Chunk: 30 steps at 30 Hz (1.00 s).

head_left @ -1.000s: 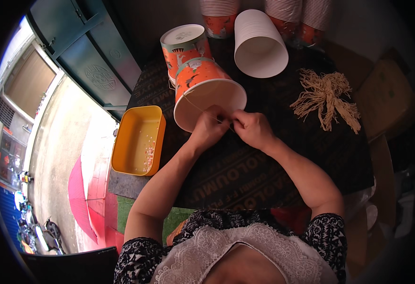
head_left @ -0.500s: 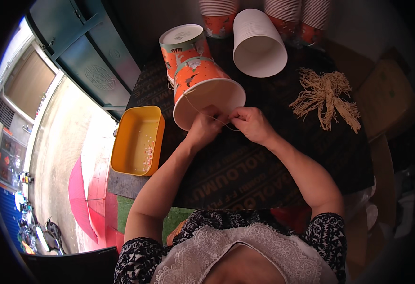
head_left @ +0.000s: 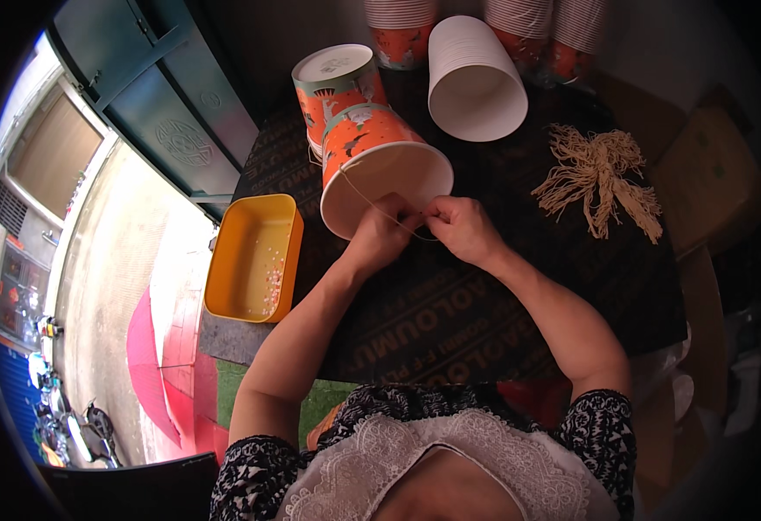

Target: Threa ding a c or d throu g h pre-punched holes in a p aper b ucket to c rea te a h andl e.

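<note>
An orange printed paper bucket [head_left: 365, 130] lies tilted on its side, its white-rimmed mouth facing me. From the left of its rim a thin beige cord [head_left: 361, 190] loops across the mouth and down over my left hand [head_left: 383, 229]. That hand is closed at the lower right of the rim, its fingertips partly hidden. Pressed close beside it, my right hand [head_left: 460, 227] is closed in a pinch at the rim, where the cord comes between the fingers. Both hands appear to be on the cord; its end is too small to make out.
A yellow tub [head_left: 247, 300] with small beads stands at the left. Behind the tilted bucket is an upside-down orange bucket [head_left: 311, 94]. A white bucket [head_left: 476, 65] lies farther back, before stacked buckets [head_left: 399, 43]. A bundle of cords [head_left: 604, 178] rests on the dark table [head_left: 519, 347].
The bucket has shifted very slightly to the right. Both hands stay at its rim, with the fingers moving only a little.
</note>
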Available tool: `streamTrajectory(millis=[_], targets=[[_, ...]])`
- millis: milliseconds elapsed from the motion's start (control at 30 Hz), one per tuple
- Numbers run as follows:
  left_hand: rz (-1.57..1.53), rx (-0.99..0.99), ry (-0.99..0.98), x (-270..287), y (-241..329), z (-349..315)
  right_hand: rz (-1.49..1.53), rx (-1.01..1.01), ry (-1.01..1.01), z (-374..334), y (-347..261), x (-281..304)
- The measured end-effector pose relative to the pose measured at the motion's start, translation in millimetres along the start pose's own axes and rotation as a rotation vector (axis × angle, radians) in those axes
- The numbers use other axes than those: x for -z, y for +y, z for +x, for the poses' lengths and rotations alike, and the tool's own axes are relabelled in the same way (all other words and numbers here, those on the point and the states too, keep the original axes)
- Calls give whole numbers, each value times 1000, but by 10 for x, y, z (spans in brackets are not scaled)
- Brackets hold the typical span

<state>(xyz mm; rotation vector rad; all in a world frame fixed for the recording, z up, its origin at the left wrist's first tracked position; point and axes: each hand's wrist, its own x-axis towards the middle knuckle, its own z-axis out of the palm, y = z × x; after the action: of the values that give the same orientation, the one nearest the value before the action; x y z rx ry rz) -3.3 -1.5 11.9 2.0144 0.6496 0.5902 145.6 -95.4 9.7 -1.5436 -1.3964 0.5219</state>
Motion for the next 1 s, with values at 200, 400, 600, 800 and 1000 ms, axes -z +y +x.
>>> streamTrajectory(millis=[200, 400, 600, 800, 1000], targets=[[36, 51, 20, 24, 13, 5, -124, 50, -46, 3, -60, 95], [44, 39, -15, 61, 45, -8, -263, 65, -115, 9, -98, 147], [78, 34, -1, 37, 31, -4, -338, 47, -173, -14, -126, 168], [220, -162, 110, -34, -104, -1, -370, 19, -214, -27, -140, 169], [307, -268, 188, -104, -122, 23, -370, 22, -269, -1, -128, 184]])
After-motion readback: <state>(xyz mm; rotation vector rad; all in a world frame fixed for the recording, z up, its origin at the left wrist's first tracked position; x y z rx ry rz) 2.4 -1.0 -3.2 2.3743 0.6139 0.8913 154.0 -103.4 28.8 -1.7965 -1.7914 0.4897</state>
